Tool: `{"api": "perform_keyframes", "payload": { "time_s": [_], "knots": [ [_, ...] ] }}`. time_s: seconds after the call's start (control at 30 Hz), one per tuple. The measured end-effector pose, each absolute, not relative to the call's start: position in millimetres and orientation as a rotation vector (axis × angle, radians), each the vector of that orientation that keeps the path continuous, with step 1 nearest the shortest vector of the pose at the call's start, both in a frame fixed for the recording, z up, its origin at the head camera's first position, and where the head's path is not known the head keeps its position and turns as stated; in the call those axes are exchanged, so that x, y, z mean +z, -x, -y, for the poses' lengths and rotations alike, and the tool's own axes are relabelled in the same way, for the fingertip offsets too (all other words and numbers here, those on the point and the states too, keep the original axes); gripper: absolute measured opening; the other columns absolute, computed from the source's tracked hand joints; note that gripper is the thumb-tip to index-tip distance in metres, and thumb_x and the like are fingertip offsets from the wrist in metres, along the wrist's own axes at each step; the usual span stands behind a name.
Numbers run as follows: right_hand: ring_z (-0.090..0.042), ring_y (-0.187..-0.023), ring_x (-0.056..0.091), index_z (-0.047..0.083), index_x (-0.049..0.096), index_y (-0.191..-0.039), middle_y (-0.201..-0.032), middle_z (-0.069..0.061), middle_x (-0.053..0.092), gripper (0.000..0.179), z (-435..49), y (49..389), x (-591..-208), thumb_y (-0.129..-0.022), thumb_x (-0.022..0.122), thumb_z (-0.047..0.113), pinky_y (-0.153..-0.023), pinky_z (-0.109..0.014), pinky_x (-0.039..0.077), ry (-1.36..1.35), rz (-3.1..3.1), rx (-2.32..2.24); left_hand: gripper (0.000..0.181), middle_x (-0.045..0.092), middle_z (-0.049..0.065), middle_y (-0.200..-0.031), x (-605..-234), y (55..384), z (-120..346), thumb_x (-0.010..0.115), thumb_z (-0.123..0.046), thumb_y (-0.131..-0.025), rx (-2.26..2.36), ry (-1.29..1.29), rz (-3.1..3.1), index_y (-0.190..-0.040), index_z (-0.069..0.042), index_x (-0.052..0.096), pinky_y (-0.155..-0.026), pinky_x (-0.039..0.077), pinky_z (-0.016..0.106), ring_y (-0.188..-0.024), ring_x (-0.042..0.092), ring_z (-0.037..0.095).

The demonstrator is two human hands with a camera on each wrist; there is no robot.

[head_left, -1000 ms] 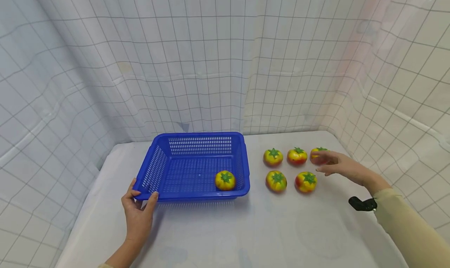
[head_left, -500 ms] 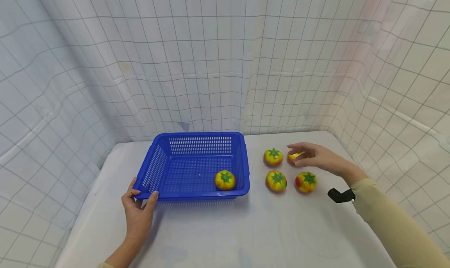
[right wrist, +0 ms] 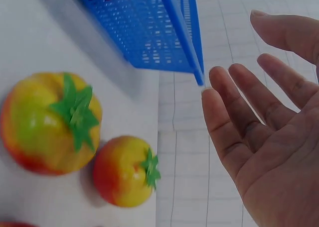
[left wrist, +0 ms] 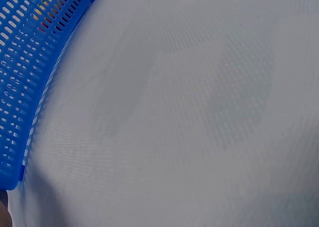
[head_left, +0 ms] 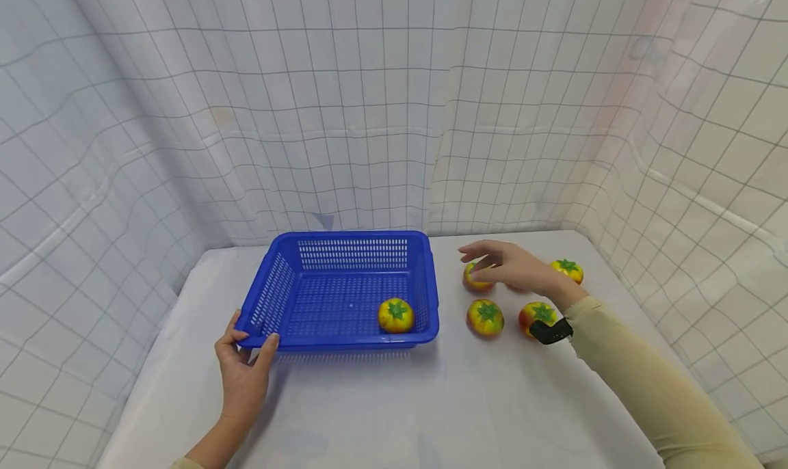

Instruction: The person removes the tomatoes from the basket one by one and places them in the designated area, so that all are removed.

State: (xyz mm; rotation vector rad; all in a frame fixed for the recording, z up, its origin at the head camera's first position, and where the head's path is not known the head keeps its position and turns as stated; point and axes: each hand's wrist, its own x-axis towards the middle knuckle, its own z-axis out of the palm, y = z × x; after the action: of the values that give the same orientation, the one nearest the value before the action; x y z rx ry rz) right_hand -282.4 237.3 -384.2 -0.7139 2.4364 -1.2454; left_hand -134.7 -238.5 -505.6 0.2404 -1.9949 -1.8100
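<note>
My left hand (head_left: 242,383) grips the near left corner of a blue plastic basket (head_left: 332,342), fingers at the outer side and thumb on the front rim. One yellow-red tomato (head_left: 396,316) with a green star-shaped top lies inside, near the right front corner. Over the back row of tomatoes, my right hand (head_left: 514,267) hovers with relaxed fingers and nothing in them. It partly covers the back left tomato (head_left: 479,287). In the right wrist view, the palm and spread fingers (right wrist: 271,110) are bare, beside two tomatoes (right wrist: 42,130) and the basket wall.
Several tomatoes stand on the white table (head_left: 369,414) right of the basket, including a front left tomato (head_left: 485,318), a front right tomato (head_left: 537,315) and a far right tomato (head_left: 566,271). Grid-patterned white curtains (head_left: 369,113) enclose the back and sides. A black device (head_left: 550,331) hangs at the right wrist.
My right hand has swept left along the back row, from the far right tomato to above the back left one. The left hand and basket stay put.
</note>
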Motion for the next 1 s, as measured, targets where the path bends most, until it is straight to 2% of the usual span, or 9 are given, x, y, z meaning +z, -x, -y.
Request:
{"api": "perform_keyframes", "payload": {
  "time_s": [0.17, 0.33, 0.57, 0.7, 0.9, 1.0],
  "knots": [
    [-0.022, -0.118, 0.062, 0.026, 0.056, -0.144, -0.135, 0.002, 0.062, 0.055, -212, 289, -382, -0.093, 0.076, 0.037, -0.099, -0.047, 0.051, 0.721, -2.365, -1.255, 0.045, 0.016, -0.012, -0.166, -506, 134, 239, 0.066, -0.014, -0.101, -1.813, -0.244, 1.986, -0.123, -0.014, 0.026, -0.088, 0.044, 0.007, -0.139, 0.037, 0.035],
    [-0.018, -0.12, 0.06, 0.026, 0.055, -0.145, -0.136, 0.003, 0.062, 0.059, -189, 295, -379, -0.093, 0.075, 0.041, -0.102, -0.051, 0.048, 0.682, -2.369, -1.179, 0.044, 0.016, -0.008, -0.167, -508, 135, 239, 0.066, -0.015, -0.101, -1.807, -0.248, 1.985, -0.121, -0.016, 0.027, -0.089, 0.043, 0.007, -0.138, 0.037, 0.035],
    [-0.019, -0.122, 0.059, 0.025, 0.055, -0.144, -0.138, 0.0, 0.061, 0.052, -159, 308, -378, -0.095, 0.073, 0.032, -0.1, -0.044, 0.051, 0.874, -2.342, -1.073, 0.045, 0.016, -0.013, -0.166, -508, 135, 239, 0.066, -0.016, -0.102, -1.813, -0.251, 1.994, -0.122, -0.016, 0.026, -0.09, 0.043, 0.007, -0.14, 0.037, 0.034],
    [-0.018, -0.121, 0.061, 0.025, 0.055, -0.145, -0.138, 0.002, 0.06, 0.054, -143, 313, -376, -0.095, 0.073, 0.029, -0.098, -0.039, 0.052, 0.923, -2.291, -1.033, 0.045, 0.015, -0.011, -0.167, -507, 134, 239, 0.065, -0.014, -0.102, -1.811, -0.236, 1.993, -0.122, -0.013, 0.026, -0.089, 0.043, 0.007, -0.14, 0.036, 0.035],
    [-0.028, -0.129, 0.056, 0.016, 0.05, -0.15, -0.146, -0.002, 0.055, 0.061, -121, 319, -374, -0.095, 0.073, 0.02, -0.1, -0.038, 0.051, 0.966, -2.233, -0.906, 0.044, 0.015, -0.004, -0.168, -507, 136, 239, 0.065, -0.01, -0.101, -1.827, -0.224, 1.966, -0.121, -0.014, 0.027, -0.088, 0.044, 0.008, -0.138, 0.038, 0.036],
    [-0.029, -0.131, 0.054, 0.02, 0.051, -0.15, -0.148, 0.0, 0.053, 0.06, -110, 321, -373, -0.094, 0.072, 0.015, -0.099, -0.038, 0.051, 0.975, -2.194, -0.852, 0.043, 0.016, -0.008, -0.167, -508, 136, 239, 0.065, -0.012, -0.101, -1.822, -0.227, 1.968, -0.12, -0.015, 0.026, -0.088, 0.044, 0.008, -0.138, 0.038, 0.035]
  ]
}}
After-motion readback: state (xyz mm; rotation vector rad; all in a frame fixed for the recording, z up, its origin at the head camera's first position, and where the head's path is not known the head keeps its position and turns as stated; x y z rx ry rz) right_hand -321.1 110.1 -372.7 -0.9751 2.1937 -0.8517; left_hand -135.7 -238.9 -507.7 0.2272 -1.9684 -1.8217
